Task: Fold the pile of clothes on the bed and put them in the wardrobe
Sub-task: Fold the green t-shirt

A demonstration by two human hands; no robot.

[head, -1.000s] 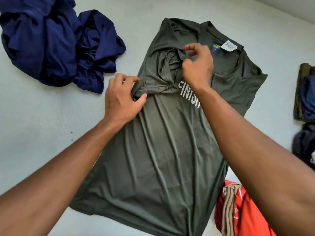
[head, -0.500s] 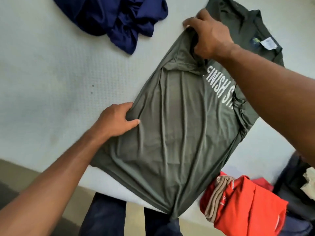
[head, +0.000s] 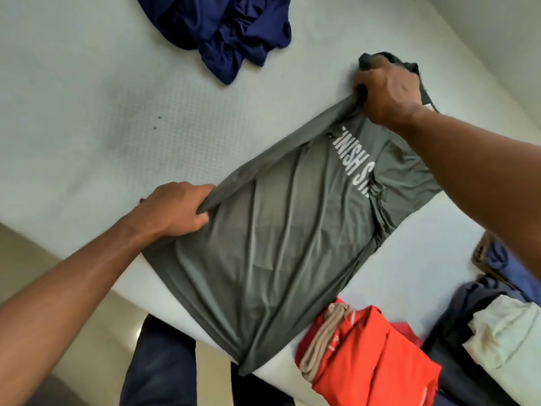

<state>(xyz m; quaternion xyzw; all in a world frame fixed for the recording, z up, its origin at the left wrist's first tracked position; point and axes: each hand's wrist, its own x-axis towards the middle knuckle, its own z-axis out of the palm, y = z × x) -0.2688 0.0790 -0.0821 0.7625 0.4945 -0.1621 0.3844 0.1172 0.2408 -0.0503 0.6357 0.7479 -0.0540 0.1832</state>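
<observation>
Gripping the olive-green T-shirt (head: 278, 244) by one long edge, we have the fingers of our left hand (head: 175, 210) clamped on its side and those of our right hand (head: 388, 90) on the shoulder — fabric taut between them. It lies on the white bed (head: 87, 112), between navy clothes (head: 222, 30) and a red garment (head: 374, 358).

White print "NISH S", partly under folds, on the olive T-shirt (head: 263, 259).
</observation>
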